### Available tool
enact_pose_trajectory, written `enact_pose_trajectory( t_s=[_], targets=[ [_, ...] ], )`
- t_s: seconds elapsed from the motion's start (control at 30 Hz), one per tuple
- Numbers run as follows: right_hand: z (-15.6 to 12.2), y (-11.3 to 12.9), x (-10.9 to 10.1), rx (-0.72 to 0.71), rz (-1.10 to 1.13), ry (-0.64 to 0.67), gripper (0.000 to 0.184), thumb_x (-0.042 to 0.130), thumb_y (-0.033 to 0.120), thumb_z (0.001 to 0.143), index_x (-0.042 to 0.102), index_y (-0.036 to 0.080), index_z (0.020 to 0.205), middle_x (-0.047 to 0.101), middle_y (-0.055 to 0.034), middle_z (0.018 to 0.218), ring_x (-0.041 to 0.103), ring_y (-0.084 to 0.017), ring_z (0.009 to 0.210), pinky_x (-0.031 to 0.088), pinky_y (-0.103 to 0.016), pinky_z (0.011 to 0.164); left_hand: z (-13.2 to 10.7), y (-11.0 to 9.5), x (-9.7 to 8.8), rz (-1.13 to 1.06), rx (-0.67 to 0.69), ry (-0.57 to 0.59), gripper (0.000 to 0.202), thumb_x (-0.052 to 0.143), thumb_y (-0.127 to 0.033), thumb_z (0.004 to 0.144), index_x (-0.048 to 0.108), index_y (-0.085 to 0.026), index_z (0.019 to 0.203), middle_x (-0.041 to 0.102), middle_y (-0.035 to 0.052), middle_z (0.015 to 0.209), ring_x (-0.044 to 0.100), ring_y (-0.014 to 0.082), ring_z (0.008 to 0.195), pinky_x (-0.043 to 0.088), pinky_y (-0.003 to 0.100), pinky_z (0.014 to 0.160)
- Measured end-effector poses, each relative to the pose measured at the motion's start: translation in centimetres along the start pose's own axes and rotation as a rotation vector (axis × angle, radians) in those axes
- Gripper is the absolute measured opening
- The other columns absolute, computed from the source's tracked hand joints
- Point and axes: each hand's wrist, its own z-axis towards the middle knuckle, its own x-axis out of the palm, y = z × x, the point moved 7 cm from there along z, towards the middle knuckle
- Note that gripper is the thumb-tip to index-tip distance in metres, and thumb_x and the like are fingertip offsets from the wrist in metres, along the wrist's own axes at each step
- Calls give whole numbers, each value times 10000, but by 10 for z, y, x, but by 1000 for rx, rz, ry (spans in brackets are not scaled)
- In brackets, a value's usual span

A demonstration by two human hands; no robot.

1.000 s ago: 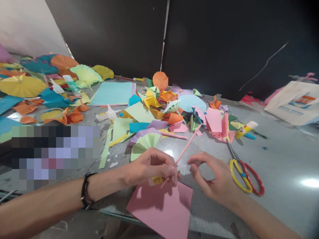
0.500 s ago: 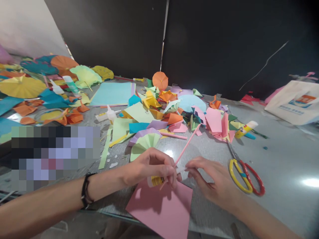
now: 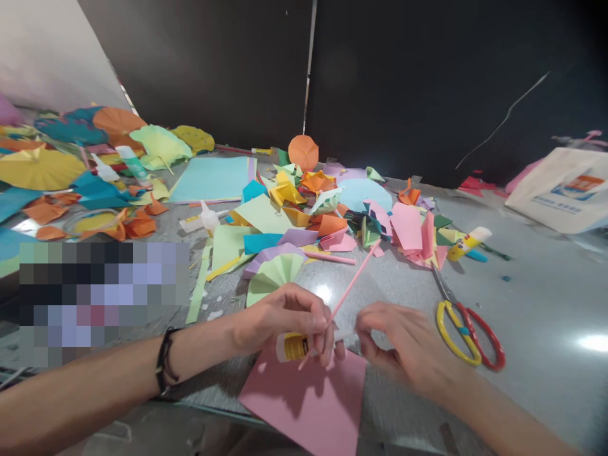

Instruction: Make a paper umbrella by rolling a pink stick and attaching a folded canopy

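My left hand (image 3: pixel 297 320) is closed around a glue bottle (image 3: pixel 293 347) with a yellow label, lying sideways with its pale nozzle (image 3: pixel 346 332) pointing right. The same hand also grips a thin pink paper stick (image 3: pixel 356 280), which slants up and to the right. At the nozzle's tip, my right hand (image 3: pixel 399 342) has thumb and fingertips pinched together. What they hold, if anything, is too small and blurred to make out. Below both hands a pink paper sheet (image 3: pixel 327 405) lies at the table's front edge.
Scissors (image 3: pixel 458 332) with yellow and red handles lie right of my right hand. Paper scraps (image 3: pixel 285 215) and a pleated green fan (image 3: pixel 273 275) spread ahead. A glue stick (image 3: pixel 469 244) and a white bag (image 3: pixel 560 190) are at right. Paper umbrellas (image 3: pixel 42 168) crowd the left.
The glue bottle has tilted a little, so more of its yellow label and base shows. My right fingertips have shifted slightly right along the nozzle's tip.
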Motion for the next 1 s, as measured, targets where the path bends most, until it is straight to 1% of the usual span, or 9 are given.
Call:
enact_pose_trajectory(
  t_s=[0.1, 0.33, 0.53, 0.67, 0.8, 0.87, 1.0],
  targets=[
    [4, 1, 0, 12, 35, 16, 169, 507, 48, 980, 489, 213, 1015, 658, 7, 774, 642, -145, 664, 527, -258, 616, -1, 2, 0, 7, -32, 13, 309, 779, -354, 892, 735, -115, 701, 728, 115, 731, 694, 196, 695, 516, 239, 527],
    [2, 1, -2, 27, 47, -31, 213, 511, 23, 940, 478, 215, 1024, 647, 9, 770, 621, -141, 651, 505, -247, 600, -1, 0, 2, -7, 1, 19, 286, 777, -333, 895, 748, -120, 706, 734, 108, 735, 710, 193, 710, 517, 234, 551],
    [2, -2, -3, 47, 82, -74, 214, 511, 20, 925, 491, 212, 1016, 644, 5, 780, 621, -136, 665, 491, -238, 599, -1, -1, 2, -27, 32, 23, 275, 777, -308, 897, 749, -114, 703, 733, 103, 727, 720, 190, 702, 536, 253, 617],
    [-2, -4, -1, 66, 74, -74, 204, 513, 38, 946, 514, 209, 1056, 673, 3, 822, 654, -138, 708, 499, -250, 642, -1, -1, 1, -32, 32, 13, 270, 777, -302, 893, 750, -111, 703, 728, 100, 715, 712, 187, 686, 551, 273, 649],
    [-8, -5, -1, 67, -22, -63, 259, 494, 66, 957, 564, 195, 1170, 740, -26, 951, 730, -160, 865, 527, -288, 770, 0, -2, 1, -37, 32, 5, 281, 793, -316, 875, 745, -116, 683, 717, 91, 691, 711, 192, 682, 563, 293, 686],
    [-10, -4, -3, 48, -51, -68, 281, 477, 82, 956, 573, 186, 1199, 751, -41, 982, 742, -171, 905, 532, -300, 802, 0, -2, 1, -35, 30, 2, 282, 798, -317, 870, 744, -118, 678, 713, 87, 684, 707, 190, 677, 563, 294, 687],
    [-9, -2, -3, 19, -27, -43, 195, 525, 170, 1012, 580, 193, 1197, 758, -38, 967, 748, -176, 887, 540, -300, 810, -2, -3, 2, -19, 29, 2, 262, 787, -297, 880, 750, -118, 692, 725, 98, 711, 702, 187, 685, 548, 275, 639]
  ],
)
